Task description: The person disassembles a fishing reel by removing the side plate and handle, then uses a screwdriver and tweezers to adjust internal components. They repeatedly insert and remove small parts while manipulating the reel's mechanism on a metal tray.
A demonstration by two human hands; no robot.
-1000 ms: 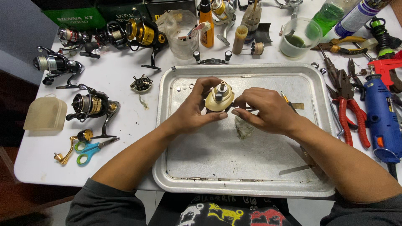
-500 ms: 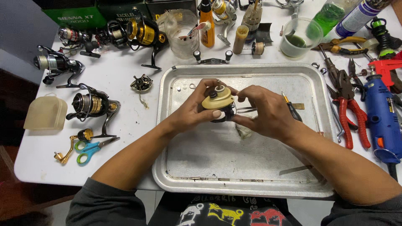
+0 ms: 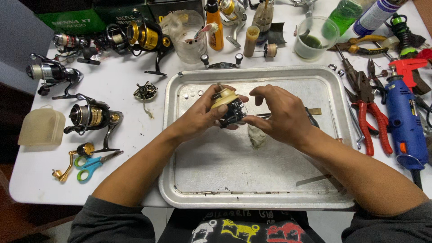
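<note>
Over a metal tray [image 3: 211, 180], my left hand [image 3: 198, 119] grips a small fishing-reel part [image 3: 228, 105] with a cream-gold cap and a black body, tilted to the left. My right hand [image 3: 279, 114] is right beside it, fingertips touching the black body from the right. A crumpled greyish cloth [image 3: 257, 135] lies on the tray under my right hand. A thin metal tool [image 3: 315, 111] lies behind my right hand, mostly hidden.
Spinning reels [image 3: 92, 117] [image 3: 144, 38] and scissors [image 3: 92, 164] lie left of the tray. A loose reel piece [image 3: 145, 91] sits near the tray's left rim. Red pliers [image 3: 369, 117] and a blue rotary tool [image 3: 405, 121] lie on the right. Cups and bottles stand behind.
The reel part has tipped from cap-up to leaning left in my left hand. My right hand's fingers have shifted along its side.
</note>
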